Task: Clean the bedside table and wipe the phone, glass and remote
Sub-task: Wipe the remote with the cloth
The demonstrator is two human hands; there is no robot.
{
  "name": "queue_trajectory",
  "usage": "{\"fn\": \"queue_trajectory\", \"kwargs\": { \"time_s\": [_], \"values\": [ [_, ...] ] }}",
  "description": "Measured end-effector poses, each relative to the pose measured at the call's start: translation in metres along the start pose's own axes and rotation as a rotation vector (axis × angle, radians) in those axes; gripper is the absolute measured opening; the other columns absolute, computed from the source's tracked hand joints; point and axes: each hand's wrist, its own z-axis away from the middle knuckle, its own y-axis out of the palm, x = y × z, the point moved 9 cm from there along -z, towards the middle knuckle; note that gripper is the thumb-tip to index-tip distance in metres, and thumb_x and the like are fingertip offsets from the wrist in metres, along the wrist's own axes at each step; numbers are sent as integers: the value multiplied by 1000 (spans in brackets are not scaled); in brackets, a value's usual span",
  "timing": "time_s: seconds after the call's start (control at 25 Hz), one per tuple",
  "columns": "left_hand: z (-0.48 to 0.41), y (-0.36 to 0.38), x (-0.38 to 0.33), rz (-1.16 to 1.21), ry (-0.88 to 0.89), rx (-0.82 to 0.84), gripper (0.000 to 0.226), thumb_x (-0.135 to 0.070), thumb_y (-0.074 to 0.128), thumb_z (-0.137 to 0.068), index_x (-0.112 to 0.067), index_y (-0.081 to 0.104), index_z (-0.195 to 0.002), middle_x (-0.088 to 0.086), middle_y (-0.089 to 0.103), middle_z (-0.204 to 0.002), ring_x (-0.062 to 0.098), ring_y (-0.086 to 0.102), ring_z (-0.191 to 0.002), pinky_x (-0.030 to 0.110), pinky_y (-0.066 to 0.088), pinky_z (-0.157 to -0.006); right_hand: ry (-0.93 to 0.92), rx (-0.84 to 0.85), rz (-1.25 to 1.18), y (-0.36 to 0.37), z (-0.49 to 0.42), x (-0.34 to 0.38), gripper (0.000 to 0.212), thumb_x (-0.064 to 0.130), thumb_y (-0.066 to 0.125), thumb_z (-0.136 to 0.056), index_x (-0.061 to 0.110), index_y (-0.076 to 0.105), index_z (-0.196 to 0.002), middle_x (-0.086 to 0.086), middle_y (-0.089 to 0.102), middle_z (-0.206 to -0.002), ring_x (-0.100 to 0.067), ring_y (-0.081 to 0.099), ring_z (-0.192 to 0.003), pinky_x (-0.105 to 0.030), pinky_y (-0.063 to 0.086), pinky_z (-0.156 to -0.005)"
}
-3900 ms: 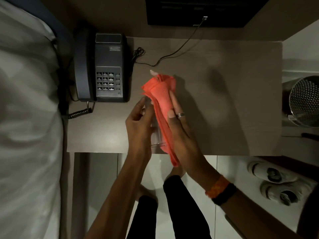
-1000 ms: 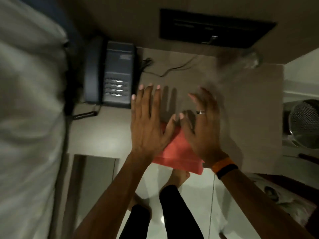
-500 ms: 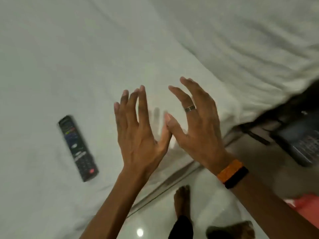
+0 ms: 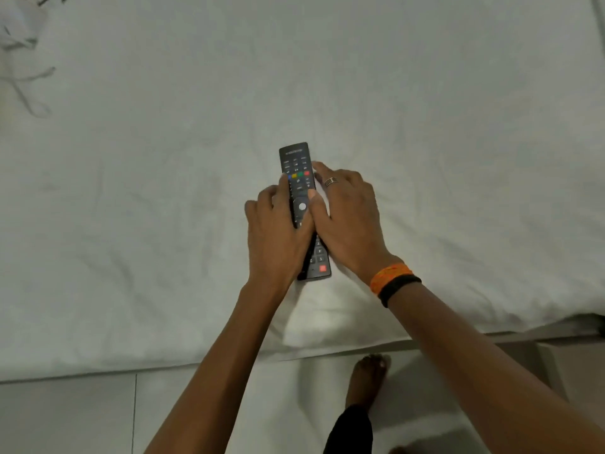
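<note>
A black remote (image 4: 298, 172) with coloured buttons lies lengthwise on the white bed sheet (image 4: 163, 191). My left hand (image 4: 276, 234) grips its left edge, thumb over the middle buttons. My right hand (image 4: 348, 214), with a ring and an orange and black wristband, clasps its right edge. Both hands cover the remote's middle; its top end and its bottom end with a red button show. The phone, glass, cloth and bedside table are out of view.
The bed's edge (image 4: 196, 365) runs across the lower part of the view, with pale floor tiles (image 4: 82, 417) below it. My bare foot (image 4: 368, 378) stands on the tiles near the bed. A dark corner shows at far right (image 4: 592, 326).
The view has swung from the bedside table to the bed. My hands, open and empty half a second ago, have closed on the remote, which now lies straight before me.
</note>
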Motion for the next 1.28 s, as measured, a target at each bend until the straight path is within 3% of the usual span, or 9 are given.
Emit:
{"fn": "queue_trajectory", "kwargs": {
  "time_s": [0.16,0.32,0.48,0.76,0.84,0.96,1.08,1.16,1.28],
  "values": [
    [-3,5,-31,16,30,27,48,-33,47,-101,-21,45,-148,9,63,-119,26,60,-102,35,51,-78,223,-87,-371,-14,9,-11,41,28,48,-102,19,55,-141,-3,71,-123,-18,62,-117,-38,49,-106],
    [28,15,-104,551,28,194,38,-41,41,-108,-36,51,-145,-4,72,-115,9,71,-99,28,60,-86,334,-327,-716,-88,59,-43,30,16,51,-103,17,69,-128,5,75,-117,-2,71,-102,-17,55,-92],
    [111,87,-210,890,34,554,43,-36,39,-109,-19,56,-145,10,70,-130,22,68,-120,47,55,-103,419,-640,-556,-173,171,-116,34,13,59,-99,23,68,-129,15,70,-126,7,64,-112,-14,52,-95],
    [307,247,-311,858,-146,1205,40,-34,39,-109,-9,70,-111,8,73,-92,18,66,-77,29,54,-69,695,-908,-297,-233,412,-270,28,5,59,-99,19,68,-121,6,70,-126,-2,63,-120,-20,50,-100],
    [348,286,-316,830,-237,1307,35,-36,37,-108,-20,66,-119,3,79,-98,14,69,-73,26,56,-63,823,-820,-62,-210,491,-328,33,9,57,-98,28,66,-123,9,66,-129,-8,60,-125,-38,49,-106],
    [396,326,-319,797,-284,1434,36,-37,38,-107,-24,57,-135,2,80,-104,12,69,-69,23,58,-58,992,-266,558,-138,574,-390,47,37,49,-97,39,48,-144,1,40,-161,-30,36,-148,-62,33,-112],
    [428,343,-322,805,-325,1530,31,-38,47,-97,-21,62,-120,5,76,-96,13,67,-65,24,58,-56,1005,-82,600,-105,596,-423,70,26,56,-94,37,24,-155,-6,25,-167,-42,32,-147,-65,35,-108],
    [442,351,-318,777,-316,1536,34,-40,49,-95,-19,62,-119,7,73,-96,14,67,-65,26,57,-56,1079,-361,438,-133,597,-437,63,10,49,-96,29,33,-153,-4,34,-163,-36,40,-143,-58,38,-110],
    [443,359,-319,718,-249,1463,33,-37,40,-106,-18,62,-123,3,76,-92,14,70,-69,28,59,-58,1131,-1117,-93,-189,612,-427,39,13,43,-106,23,53,-143,3,54,-148,-18,53,-134,-48,41,-114]
  ]
}}
